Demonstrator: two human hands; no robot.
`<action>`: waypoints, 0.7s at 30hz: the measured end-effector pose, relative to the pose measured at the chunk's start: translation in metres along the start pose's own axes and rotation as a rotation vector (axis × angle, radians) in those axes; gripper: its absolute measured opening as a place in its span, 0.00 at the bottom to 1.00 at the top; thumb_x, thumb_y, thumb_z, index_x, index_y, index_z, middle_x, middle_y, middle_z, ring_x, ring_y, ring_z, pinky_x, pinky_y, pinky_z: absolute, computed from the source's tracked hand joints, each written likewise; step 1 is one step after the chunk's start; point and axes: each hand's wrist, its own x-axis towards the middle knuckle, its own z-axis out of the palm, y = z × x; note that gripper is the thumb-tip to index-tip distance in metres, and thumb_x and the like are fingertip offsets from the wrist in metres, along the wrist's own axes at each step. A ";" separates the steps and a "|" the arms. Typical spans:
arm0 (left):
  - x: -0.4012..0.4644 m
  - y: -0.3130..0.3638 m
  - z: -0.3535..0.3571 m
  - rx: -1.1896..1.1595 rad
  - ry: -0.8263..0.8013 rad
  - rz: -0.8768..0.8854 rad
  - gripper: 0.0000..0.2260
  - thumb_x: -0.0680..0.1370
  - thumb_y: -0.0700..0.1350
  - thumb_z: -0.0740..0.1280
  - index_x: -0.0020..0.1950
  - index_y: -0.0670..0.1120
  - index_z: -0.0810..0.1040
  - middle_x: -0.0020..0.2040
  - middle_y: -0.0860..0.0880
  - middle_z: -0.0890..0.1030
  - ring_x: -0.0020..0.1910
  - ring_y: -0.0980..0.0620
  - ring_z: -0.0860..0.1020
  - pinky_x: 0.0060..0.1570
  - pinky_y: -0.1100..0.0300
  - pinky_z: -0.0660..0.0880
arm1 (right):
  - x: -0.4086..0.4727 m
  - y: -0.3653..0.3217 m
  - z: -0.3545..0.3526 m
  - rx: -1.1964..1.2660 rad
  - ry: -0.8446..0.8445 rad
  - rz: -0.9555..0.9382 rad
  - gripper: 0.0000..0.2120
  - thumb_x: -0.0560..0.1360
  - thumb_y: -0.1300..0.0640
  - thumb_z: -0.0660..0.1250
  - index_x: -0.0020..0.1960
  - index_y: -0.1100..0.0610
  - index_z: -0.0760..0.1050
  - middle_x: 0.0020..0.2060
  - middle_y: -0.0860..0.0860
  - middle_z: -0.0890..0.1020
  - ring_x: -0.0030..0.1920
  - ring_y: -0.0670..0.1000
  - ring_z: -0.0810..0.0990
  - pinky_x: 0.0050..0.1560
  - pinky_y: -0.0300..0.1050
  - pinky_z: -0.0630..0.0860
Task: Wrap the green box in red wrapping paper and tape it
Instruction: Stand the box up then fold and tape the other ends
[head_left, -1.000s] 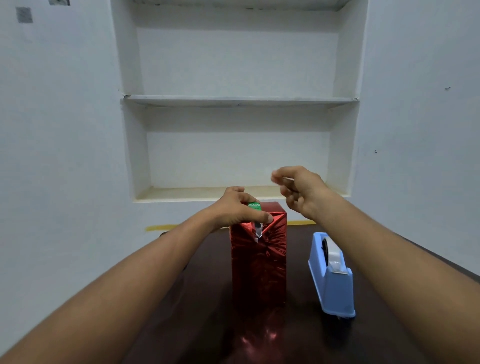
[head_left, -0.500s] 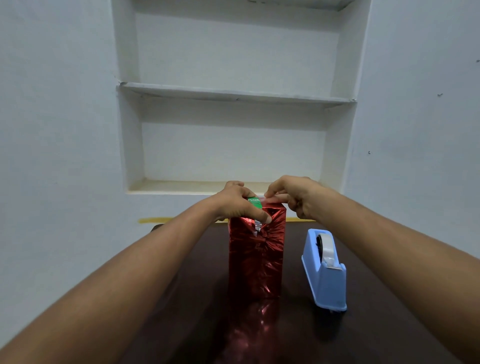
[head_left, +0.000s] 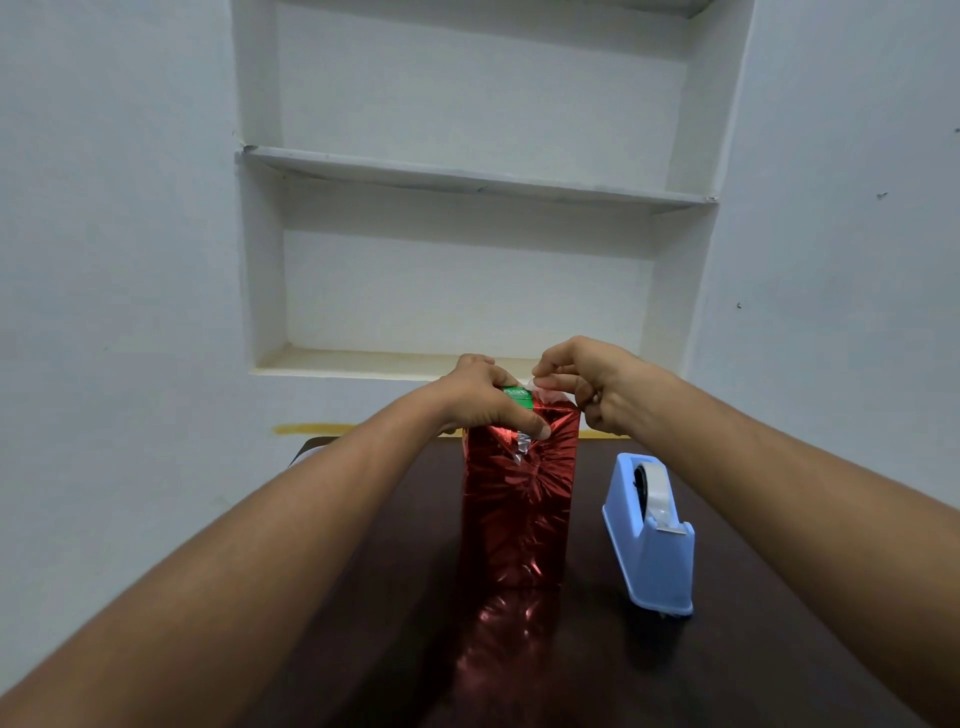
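left hand (head_left: 485, 400) clamps the red wrapping paper (head_left: 519, 499) fold atop the green box (head_left: 518, 398) so right hand (head_left: 592, 387), pinching a tape strip (head_left: 534, 385), can seal it.

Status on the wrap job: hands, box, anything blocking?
Left hand grips box top, thumb on paper fold. Right hand pinches tape at top edge. Green box partly exposed above red wrapping paper. Tape dispenser stands apart.

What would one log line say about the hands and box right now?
left hand: holds paper on box | right hand: pinches tape at box top | dispenser: idle, right of box
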 end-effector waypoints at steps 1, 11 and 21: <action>0.000 0.001 0.000 -0.005 -0.005 -0.004 0.30 0.66 0.55 0.83 0.64 0.46 0.81 0.74 0.50 0.59 0.71 0.51 0.66 0.61 0.57 0.70 | 0.000 -0.001 0.000 0.001 0.001 -0.006 0.08 0.73 0.67 0.68 0.51 0.60 0.78 0.57 0.54 0.85 0.13 0.41 0.68 0.15 0.32 0.56; 0.000 0.002 0.001 0.016 -0.010 -0.010 0.33 0.66 0.55 0.83 0.67 0.47 0.79 0.75 0.49 0.59 0.62 0.54 0.65 0.54 0.58 0.71 | 0.005 -0.009 0.001 -0.138 -0.044 0.047 0.03 0.74 0.65 0.69 0.46 0.59 0.76 0.28 0.50 0.84 0.16 0.43 0.64 0.16 0.31 0.58; 0.007 -0.001 0.001 0.052 -0.016 -0.020 0.34 0.63 0.58 0.84 0.65 0.47 0.81 0.69 0.49 0.63 0.60 0.50 0.72 0.38 0.62 0.72 | 0.022 0.001 -0.001 -0.226 0.038 0.005 0.19 0.65 0.65 0.73 0.55 0.59 0.77 0.38 0.52 0.87 0.15 0.45 0.58 0.19 0.31 0.57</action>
